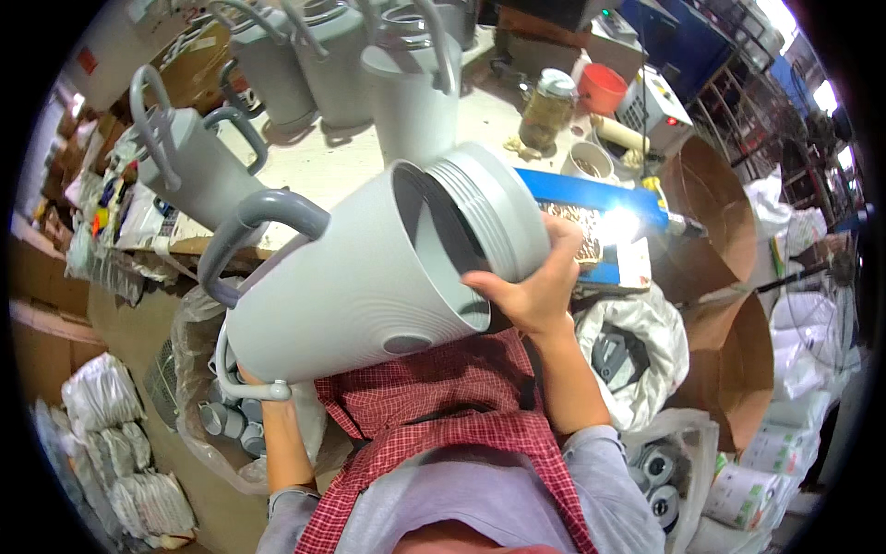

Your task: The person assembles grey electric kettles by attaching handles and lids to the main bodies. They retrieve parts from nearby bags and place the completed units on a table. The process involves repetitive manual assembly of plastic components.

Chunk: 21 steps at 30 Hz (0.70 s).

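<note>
A large grey plastic jug body (360, 277) with a side handle is held tilted in front of my chest, its open mouth toward the upper right. My right hand (526, 286) grips a grey threaded ring (494, 208) sitting in that mouth. My left hand (254, 379) is mostly hidden under the jug's base and supports it there, beside a thin grey carrying bail.
Several finished grey jugs (198, 157) stand on the workbench (323, 162) behind. A glass jar (544, 106), orange cup (602, 88) and blue tray (591, 198) lie right. Bags of grey parts (628, 355) and cardboard boxes (729, 369) flank my legs.
</note>
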Tool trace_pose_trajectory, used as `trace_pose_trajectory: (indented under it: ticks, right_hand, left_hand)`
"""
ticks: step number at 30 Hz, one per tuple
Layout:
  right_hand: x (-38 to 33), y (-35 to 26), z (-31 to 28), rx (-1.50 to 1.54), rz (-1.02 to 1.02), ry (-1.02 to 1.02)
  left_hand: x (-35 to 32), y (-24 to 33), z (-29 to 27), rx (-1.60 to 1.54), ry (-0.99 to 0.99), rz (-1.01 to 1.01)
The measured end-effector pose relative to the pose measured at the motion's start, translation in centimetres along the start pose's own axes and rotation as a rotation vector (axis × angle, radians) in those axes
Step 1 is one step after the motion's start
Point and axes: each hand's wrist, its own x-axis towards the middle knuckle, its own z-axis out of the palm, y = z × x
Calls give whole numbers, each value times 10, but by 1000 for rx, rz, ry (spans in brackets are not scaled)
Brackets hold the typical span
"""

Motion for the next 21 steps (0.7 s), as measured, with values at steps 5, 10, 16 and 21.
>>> trace_pose_trajectory:
  ticks: [5, 10, 16, 21]
  right_hand:
    - [14, 2, -6, 154, -294, -152]
    - [11, -7, -16, 120, -497, -147]
    - [15, -12, -29, 162, -571, -241]
    - [8, -19, -24, 218, -610, -307]
  left_hand:
    - [2, 1, -6, -85, 9, -2]
    - [19, -11, -5, -260, -29, -14]
    - [42, -33, -30, -334, -76, -136]
    - [44, 1, -18, -17, -1, -133]
